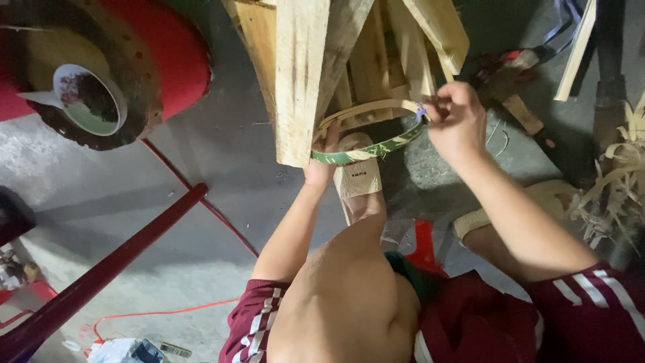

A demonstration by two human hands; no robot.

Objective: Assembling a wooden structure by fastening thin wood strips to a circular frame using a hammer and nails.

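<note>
The person sits low on the floor (201, 154) with a bamboo hoop (368, 134) held up between both hands, just in front of a stack of wooden planks (302, 74). The left hand (324, 161) steadies the hoop's near side, fingers wrapped on the rim so it cannot spin. The right hand (458, 115) pinches the far side where a small blue tie (420, 113) sits, fingers closed tight there. Bamboo shavings (615, 188) lie to the right.
</note>
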